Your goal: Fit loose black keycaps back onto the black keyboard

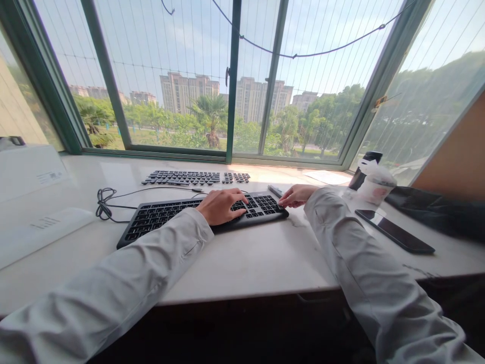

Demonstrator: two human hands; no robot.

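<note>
A black keyboard (162,215) lies slantwise on the white counter. Across its middle rests my left hand (222,206), palm down, thumb and index finger spread apart over the keys. My right hand (297,195) is at the keyboard's right end, beside the number pad. Its fingers are bent and pressed together, and whatever they may hold is hidden. A small grey stick-like object (275,190) lies just behind the number pad, close to my right fingers. Behind the keyboard, loose black keycaps (185,177) are laid out in rows like a keyboard layout.
A coiled black cable (107,202) lies left of the keyboard. White boxes (28,174) occupy the left side. On the right are a phone (394,231), a plastic cup (375,186), a dark bottle (366,169), a paper sheet (329,177) and black cloth (435,212). Windows stand behind the counter.
</note>
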